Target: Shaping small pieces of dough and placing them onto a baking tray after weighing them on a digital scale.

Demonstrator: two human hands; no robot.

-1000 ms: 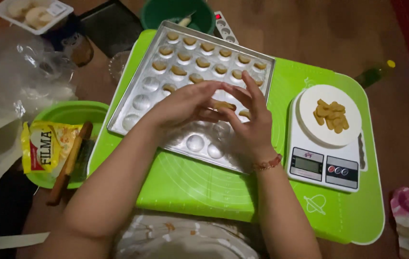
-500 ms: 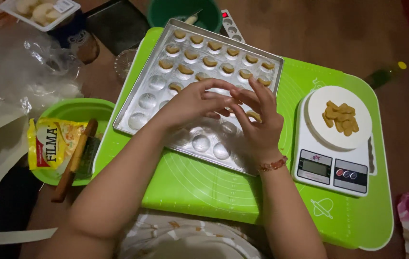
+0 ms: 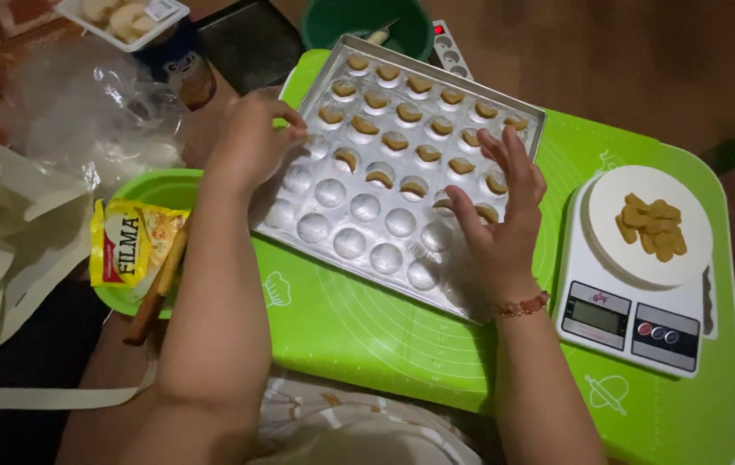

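Baking tray (image 3: pixel 359 226); both hands touching.

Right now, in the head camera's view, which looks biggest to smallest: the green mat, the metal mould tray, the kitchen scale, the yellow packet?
1. Green mat
2. Metal mould tray
3. Kitchen scale
4. Yellow packet, partly hidden by the arm

Free mat (image 3: pixel 367 344) in front of tray (image 3: pixel 333 86); scale (image 3: pixel 635 319) blocks rt, bowl (image 3: pixel 156 185) lt.

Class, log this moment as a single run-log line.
left hand: on mould tray left edge | right hand: flat over dough pieces | scale: holds dough bits
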